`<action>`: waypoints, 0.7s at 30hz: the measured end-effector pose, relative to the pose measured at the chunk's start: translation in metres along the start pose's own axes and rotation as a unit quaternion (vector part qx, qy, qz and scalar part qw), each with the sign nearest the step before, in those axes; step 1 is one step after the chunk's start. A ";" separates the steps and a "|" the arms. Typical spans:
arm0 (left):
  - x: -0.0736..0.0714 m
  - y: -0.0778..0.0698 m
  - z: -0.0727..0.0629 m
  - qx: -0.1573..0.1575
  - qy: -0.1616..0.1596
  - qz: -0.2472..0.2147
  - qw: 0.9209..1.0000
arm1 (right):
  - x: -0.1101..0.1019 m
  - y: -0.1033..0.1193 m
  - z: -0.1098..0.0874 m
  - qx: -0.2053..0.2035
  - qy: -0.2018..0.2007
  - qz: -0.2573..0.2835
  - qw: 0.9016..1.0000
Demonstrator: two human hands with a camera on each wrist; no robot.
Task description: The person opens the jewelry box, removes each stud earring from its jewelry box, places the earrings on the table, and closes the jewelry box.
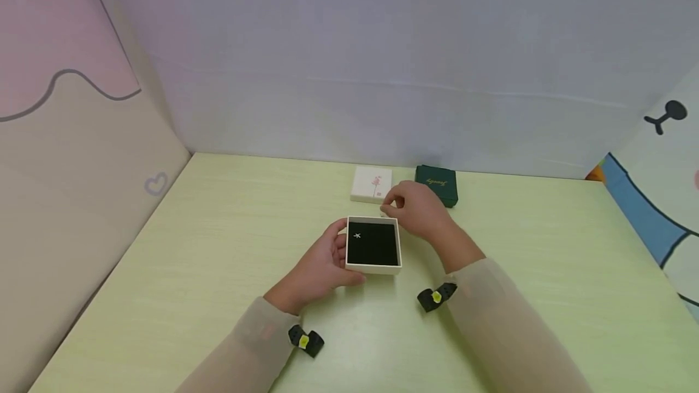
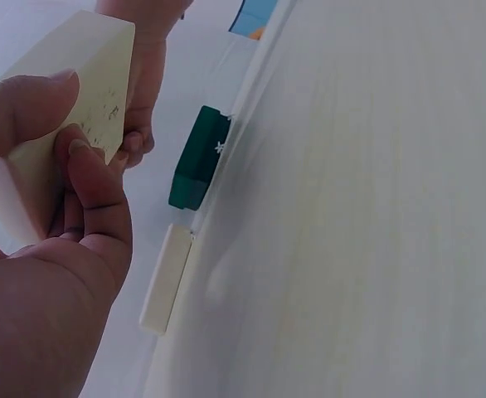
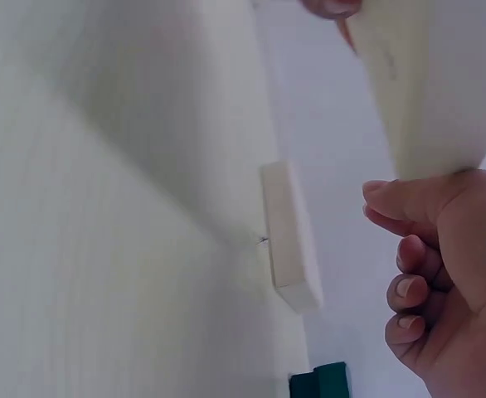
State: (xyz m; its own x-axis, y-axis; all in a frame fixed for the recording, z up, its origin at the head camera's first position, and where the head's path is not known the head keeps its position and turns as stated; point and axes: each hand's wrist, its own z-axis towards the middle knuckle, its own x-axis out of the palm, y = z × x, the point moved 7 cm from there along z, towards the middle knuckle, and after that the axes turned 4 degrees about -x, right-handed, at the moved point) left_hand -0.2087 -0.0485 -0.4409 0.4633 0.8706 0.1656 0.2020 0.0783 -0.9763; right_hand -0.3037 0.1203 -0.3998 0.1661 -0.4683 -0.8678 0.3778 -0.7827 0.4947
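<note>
My left hand (image 1: 324, 265) grips a shallow white box (image 1: 373, 270) from its left side, fingers beneath and thumb at the near side. Inside is a black pad (image 1: 377, 247) with a small silver star-shaped piece (image 1: 357, 236) at its upper left. By the box's far right corner is my right hand (image 1: 417, 211), its thumb and forefinger tips together. Whether a tiny piece is between them cannot be told. Small star-shaped pieces (image 2: 219, 148) lie beside the green box in the left wrist view. Another tiny piece (image 3: 262, 240) lies against the white lid in the right wrist view.
Near the back of the pale table (image 1: 246, 211) lie a white lid (image 1: 371, 184) with a pink flower print and a dark green box (image 1: 438, 184) with gold lettering. A pale cloth wall (image 1: 382, 77) rises behind the table's back edge.
</note>
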 end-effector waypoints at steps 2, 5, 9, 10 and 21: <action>0.000 -0.001 0.000 -0.001 0.001 -0.004 1.000 | -0.004 0.002 -0.004 0.002 -0.016 0.017 1.000; 0.000 -0.002 -0.001 -0.004 0.001 -0.009 1.000 | -0.011 0.005 -0.011 0.007 -0.044 0.029 0.999; 0.000 -0.002 -0.001 -0.006 0.002 -0.010 1.000 | -0.022 0.012 -0.023 0.003 -0.085 0.059 0.995; 0.000 -0.002 -0.001 -0.007 0.002 -0.009 1.000 | -0.023 0.015 -0.026 -0.001 -0.094 0.070 0.993; -0.002 -0.002 0.000 -0.002 0.004 0.007 1.000 | -0.021 0.066 -0.046 -0.091 -0.089 0.094 0.987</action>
State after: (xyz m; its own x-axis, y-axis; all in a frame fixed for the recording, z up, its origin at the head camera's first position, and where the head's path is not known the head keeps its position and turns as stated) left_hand -0.2100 -0.0510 -0.4390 0.4722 0.8681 0.1529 0.1991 0.0639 -0.9779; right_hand -0.2402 0.0972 -0.3511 0.0927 -0.6754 -0.7316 0.5159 -0.5959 0.6155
